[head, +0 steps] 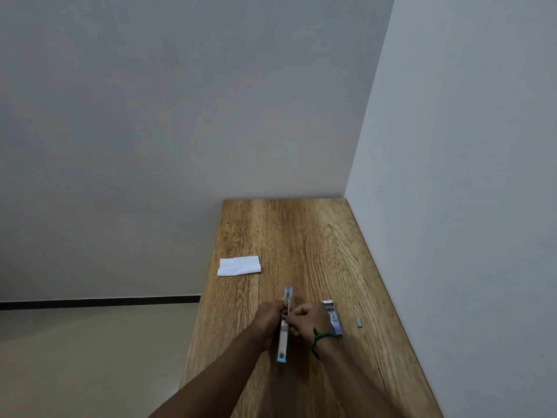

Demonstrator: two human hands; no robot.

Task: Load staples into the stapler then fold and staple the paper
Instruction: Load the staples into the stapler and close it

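A: Looking down on a long wooden table (304,236), heavy oak-like grain, pushed into a corner of plain pale walls. Both arms reach in from below.

B: And the stapler (284,324) sits right between the hands. Long, narrow, pale blue edges with a whitish inner strip. It looks swung open flat, lengthwise away from the person.

A: Left hand (269,322) wraps the stapler's left side around its middle, fingers curled on it. A firm grip.

B: Right hand (310,322) is closed into a loose fist against the stapler's right side, fingertips pinched at the channel. Whether there's a staple strip in that pinch, I cannot tell; it's too small.

A: A green thread band (321,339) circles the right wrist, knotted, with a tail hanging.

B: Just beyond that hand lies the staple box (333,318), small cardboard, flap open at the far end.

A: Further right, apart from the box, a short grey metallic strip of staples (359,322) rests on the wood.

B: And the paper (239,266), white, rectangular, creased flat, lies at the table's left edge, well apart from the hands.
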